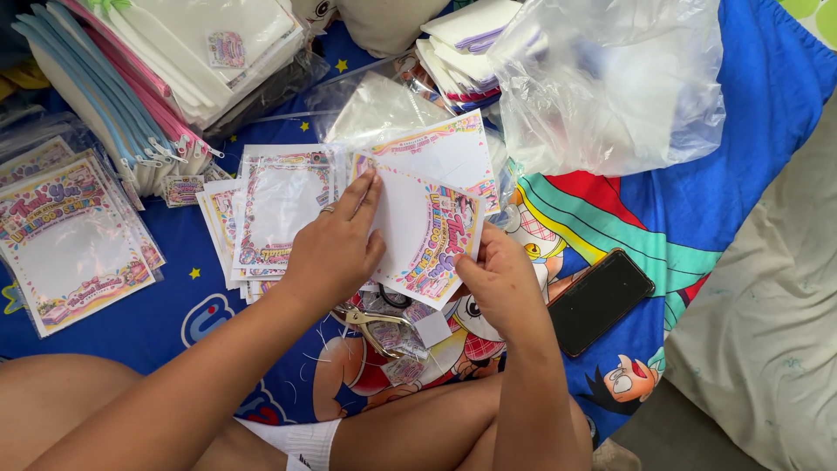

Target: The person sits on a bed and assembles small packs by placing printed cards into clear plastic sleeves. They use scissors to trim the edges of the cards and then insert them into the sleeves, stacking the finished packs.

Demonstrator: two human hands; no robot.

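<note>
A printed card is held between both hands above a cartoon-patterned blue sheet.

The card [421, 228], white with a colourful border, is gripped at its lower right corner by the right hand [501, 283], whose thumb and fingers are closed on the edge. The left hand [336, 249] is laid on the card's left edge, fingers extended and nearly flat, thumb pressed against the card face; a ring is worn on one finger. A stack of similar cards [275, 209] is positioned just beside the left hand, toward the middle of the blue sheet [767, 96]. A second stack in clear sleeves [70, 240] is located at the sheet's left edge. A black phone [600, 301] is placed right of the right hand. A clear plastic bag [610, 83] is located near the sheet's far edge.
</note>
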